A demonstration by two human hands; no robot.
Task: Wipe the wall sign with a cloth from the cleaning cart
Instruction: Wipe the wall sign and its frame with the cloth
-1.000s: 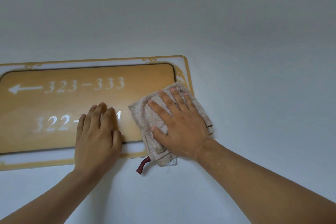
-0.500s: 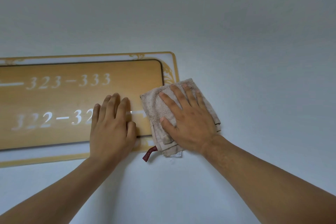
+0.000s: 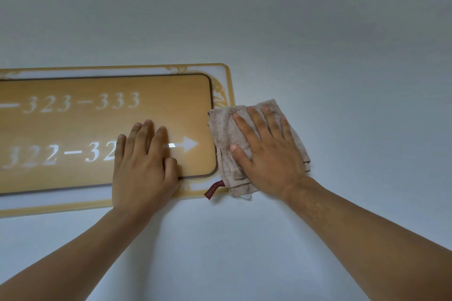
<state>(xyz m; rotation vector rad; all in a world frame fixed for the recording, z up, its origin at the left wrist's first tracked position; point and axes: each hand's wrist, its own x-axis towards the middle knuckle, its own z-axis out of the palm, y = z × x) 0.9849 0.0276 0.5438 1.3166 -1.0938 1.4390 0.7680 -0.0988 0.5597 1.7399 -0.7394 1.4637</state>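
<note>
While left hand lies flat w/ straight fingers to steady the sign, right hand beside it presses cloth flat-palmed over sign's edge, prob. to wipe the rim

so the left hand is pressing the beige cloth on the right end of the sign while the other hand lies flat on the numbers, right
Not quite: the head view shows the right hand pressing the beige cloth at the right end of the sign. The left hand is the one lying flat on the numbers.
</note>
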